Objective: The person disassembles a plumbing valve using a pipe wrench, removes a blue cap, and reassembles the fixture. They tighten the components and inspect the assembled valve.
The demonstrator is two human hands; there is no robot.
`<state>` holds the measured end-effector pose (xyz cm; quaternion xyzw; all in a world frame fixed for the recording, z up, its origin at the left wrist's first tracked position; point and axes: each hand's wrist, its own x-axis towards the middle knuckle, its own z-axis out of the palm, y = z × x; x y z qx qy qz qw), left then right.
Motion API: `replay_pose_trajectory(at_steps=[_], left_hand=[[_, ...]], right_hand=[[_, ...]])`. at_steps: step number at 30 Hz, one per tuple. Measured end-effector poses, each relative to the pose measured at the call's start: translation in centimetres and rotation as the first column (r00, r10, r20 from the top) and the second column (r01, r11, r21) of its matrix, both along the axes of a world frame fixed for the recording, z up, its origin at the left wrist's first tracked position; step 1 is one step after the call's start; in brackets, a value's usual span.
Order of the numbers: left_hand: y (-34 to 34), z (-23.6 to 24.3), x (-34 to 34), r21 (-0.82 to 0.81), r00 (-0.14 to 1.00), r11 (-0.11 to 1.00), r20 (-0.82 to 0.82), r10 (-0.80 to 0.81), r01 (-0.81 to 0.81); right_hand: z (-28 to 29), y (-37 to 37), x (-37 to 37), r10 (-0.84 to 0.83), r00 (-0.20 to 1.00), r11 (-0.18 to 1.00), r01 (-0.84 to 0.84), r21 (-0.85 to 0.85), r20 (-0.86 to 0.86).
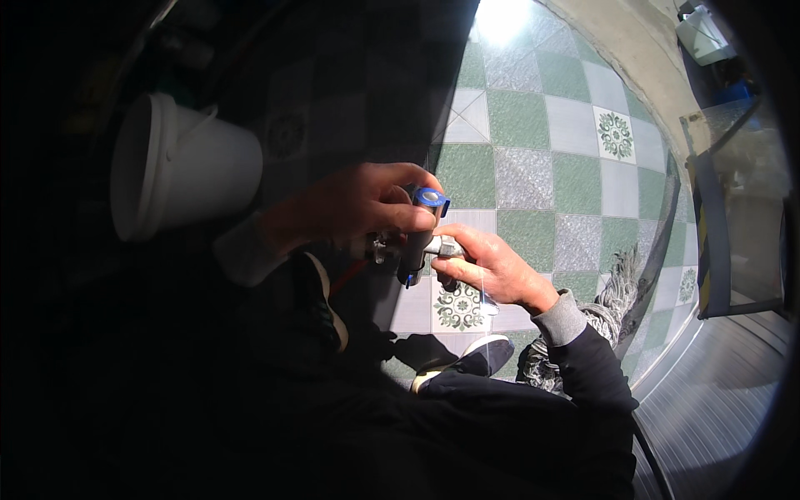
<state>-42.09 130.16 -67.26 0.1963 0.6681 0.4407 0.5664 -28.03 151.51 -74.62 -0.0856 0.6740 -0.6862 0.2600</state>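
A dark, tube-shaped fitting (414, 247) with a blue ring-shaped top (430, 197) stands between my hands, slightly tilted. My left hand (354, 204) comes from the shaded side, its thumb and fingers closed round the upper part just below the blue ring. A short pale metal connector (450, 245) juts from the tube's right side. In the sunlight, my right hand (502, 267) pinches that connector between thumb and fingers. The tube's lower end is dark, with a small blue bit showing. What kind of fitting it is I cannot tell.
A white bucket (204, 162) lies in shadow at the left. Green and white floor tiles (521, 179) spread below, with a grey string mop (617, 312) right of my right wrist. My shoes (487, 354) stand underneath. A ridged metal surface (721, 408) borders the lower right.
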Motion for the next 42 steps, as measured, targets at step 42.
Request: replay_pose_trajectory(at_steps=[42], left_hand=[[-0.8,-0.8,4.3,0.025,0.336,0.881,-0.929,-0.154,0.473]], right_hand=[[-0.4,0.0,0.6,-0.047,0.993,0.977,0.069,0.202,-0.11]])
